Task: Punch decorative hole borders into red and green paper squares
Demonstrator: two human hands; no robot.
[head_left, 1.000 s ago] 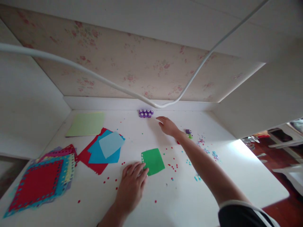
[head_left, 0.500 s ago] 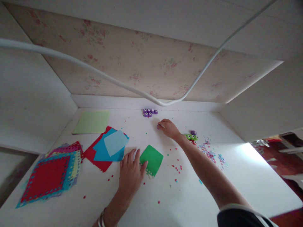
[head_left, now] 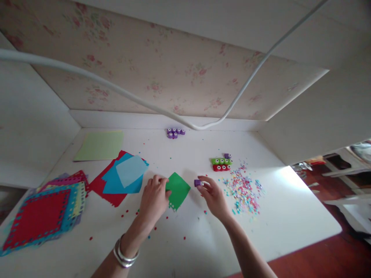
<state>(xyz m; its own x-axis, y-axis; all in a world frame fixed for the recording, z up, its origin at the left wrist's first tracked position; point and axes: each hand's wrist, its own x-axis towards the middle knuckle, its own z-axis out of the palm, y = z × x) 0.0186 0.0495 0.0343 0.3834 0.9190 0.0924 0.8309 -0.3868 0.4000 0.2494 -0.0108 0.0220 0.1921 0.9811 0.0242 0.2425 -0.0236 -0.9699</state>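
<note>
A green paper square (head_left: 179, 189) with small punched holes along its lower edge lies in front of me. My left hand (head_left: 155, 195) grips the left corner of the green paper between thumb and curled fingers. Just right of the paper, my right hand (head_left: 212, 195) pinches a small purple craft punch (head_left: 198, 183) above the table. More purple punches (head_left: 174, 133) stand grouped near the wall. Green punches (head_left: 222, 161) and red punches (head_left: 221, 167) sit in rows at the right, with one purple punch (head_left: 227, 156) behind them.
Colourful confetti (head_left: 243, 189) is heaped on the right of the white table (head_left: 284, 227). Overlapping red and blue sheets (head_left: 124, 188) lie left of my left hand. Punched sheets (head_left: 40, 216) are stacked far left, pale green paper (head_left: 100, 146) behind. A white cable (head_left: 139, 101) hangs across the view.
My right hand has come back toward me with the purple punch, from near the wall group to beside the green paper. My left hand's fingers have curled in on the paper. The view has shifted.
</note>
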